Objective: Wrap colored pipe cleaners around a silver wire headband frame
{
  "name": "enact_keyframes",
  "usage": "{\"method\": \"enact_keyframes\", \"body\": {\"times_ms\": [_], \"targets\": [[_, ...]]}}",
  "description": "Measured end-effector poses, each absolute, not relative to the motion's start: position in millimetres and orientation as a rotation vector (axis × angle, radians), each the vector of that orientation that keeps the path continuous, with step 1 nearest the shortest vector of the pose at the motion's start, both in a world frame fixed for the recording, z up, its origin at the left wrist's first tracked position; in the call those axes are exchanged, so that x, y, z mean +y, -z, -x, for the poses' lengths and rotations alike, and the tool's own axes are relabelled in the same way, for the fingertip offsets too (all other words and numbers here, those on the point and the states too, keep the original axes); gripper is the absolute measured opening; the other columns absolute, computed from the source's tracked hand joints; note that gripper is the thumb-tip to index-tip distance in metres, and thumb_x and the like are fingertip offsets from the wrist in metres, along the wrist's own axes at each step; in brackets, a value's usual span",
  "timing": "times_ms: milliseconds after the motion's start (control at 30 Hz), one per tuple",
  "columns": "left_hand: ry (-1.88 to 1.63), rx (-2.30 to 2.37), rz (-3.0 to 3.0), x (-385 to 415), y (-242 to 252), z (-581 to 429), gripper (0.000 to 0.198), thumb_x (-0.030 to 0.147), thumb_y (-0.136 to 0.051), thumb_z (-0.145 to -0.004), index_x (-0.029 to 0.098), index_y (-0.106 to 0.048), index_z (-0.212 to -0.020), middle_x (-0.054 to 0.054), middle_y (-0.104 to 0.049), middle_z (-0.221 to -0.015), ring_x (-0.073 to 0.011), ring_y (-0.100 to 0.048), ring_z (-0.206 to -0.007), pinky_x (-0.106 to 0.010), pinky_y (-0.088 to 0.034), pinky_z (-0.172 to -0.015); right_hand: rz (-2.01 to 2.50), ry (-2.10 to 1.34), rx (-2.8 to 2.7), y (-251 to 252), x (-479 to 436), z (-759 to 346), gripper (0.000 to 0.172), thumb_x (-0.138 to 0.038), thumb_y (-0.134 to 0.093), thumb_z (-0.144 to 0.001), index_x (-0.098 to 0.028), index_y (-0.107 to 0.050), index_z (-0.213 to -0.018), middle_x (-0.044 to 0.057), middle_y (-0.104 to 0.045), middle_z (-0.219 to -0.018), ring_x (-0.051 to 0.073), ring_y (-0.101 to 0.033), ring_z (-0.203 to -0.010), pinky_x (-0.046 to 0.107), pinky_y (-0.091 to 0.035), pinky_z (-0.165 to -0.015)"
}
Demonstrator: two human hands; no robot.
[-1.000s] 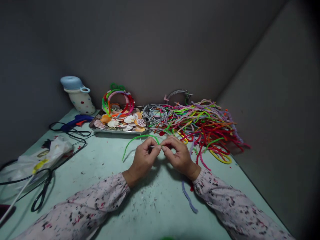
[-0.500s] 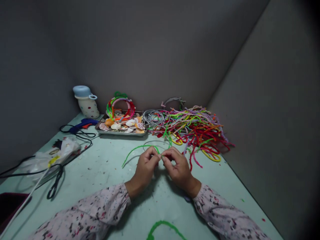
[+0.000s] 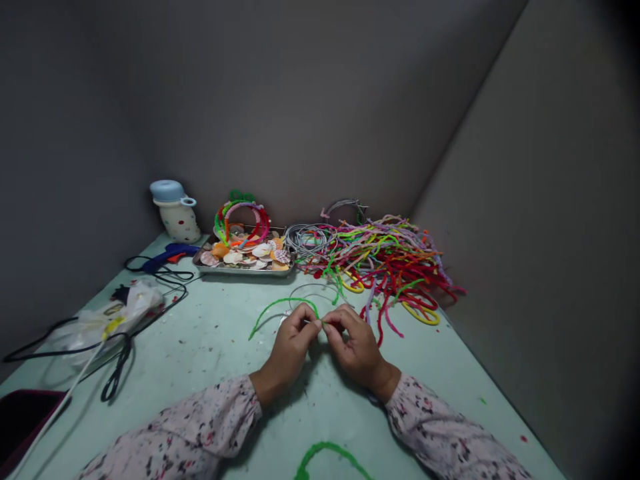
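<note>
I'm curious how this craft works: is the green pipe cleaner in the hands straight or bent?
Bent: the green pipe cleaner arches in a curve up to the fingertips of the left hand.

Held pipe cleaner: bright green.
Sleeves: pale pink, dark and red floral speckle.
Pipe cleaner pile, far right: red, orange, yellow, green, violet.
Counter: pale green, dark flecks.
Glue gun, far left: blue, red trigger.

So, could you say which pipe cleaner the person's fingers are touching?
The bright green pipe cleaner arching up between the left hand and right hand; the others lie in the multicoloured heap, except a second green one at the bottom.
</note>
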State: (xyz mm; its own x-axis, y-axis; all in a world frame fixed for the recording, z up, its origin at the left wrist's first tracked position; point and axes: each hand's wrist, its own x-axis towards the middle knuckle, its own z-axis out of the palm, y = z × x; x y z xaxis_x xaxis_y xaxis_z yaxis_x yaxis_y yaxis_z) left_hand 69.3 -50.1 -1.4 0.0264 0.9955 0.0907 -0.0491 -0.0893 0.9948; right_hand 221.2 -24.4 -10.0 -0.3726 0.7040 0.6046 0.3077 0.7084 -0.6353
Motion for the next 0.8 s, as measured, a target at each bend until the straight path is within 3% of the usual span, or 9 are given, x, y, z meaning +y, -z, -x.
{"method": "enact_keyframes", "body": {"times_ms": [367,800], "targets": [[-1.299,1.116,-1.084,-26.9,8.7,-64.1,0.01,0.019,-0.051,-0.069,0.019,-0.043,-0.062,0.007,-0.036,-0.052,-0.0095,-0.031,-0.05,-0.022,-0.025,-0.048,0.77,-0.497,-2.054,16.8,-7.0,-214.6,0.011,-0.015,-0.052,-0.089,-0.02,-0.06,-0.094,0.003,-0.059,-0.084,0.016,-0.055,-0.08,0.03,-0.044,-0.072],[-1.252,1.054,-1.149,-24.9,11.8,-60.8,0.011,0.022,-0.052,-0.077,0.019,-0.047,-0.068,0.005,-0.046,-0.056,-0.0099,-0.039,-0.052,-0.022,-0.032,-0.052,0.824,-0.495,-2.056,20.1,-0.6,-216.8,0.01,-0.018,-0.051,-0.091,-0.02,-0.06,-0.096,0.004,-0.058,-0.085,0.018,-0.055,-0.081,0.031,-0.044,-0.073]]}}
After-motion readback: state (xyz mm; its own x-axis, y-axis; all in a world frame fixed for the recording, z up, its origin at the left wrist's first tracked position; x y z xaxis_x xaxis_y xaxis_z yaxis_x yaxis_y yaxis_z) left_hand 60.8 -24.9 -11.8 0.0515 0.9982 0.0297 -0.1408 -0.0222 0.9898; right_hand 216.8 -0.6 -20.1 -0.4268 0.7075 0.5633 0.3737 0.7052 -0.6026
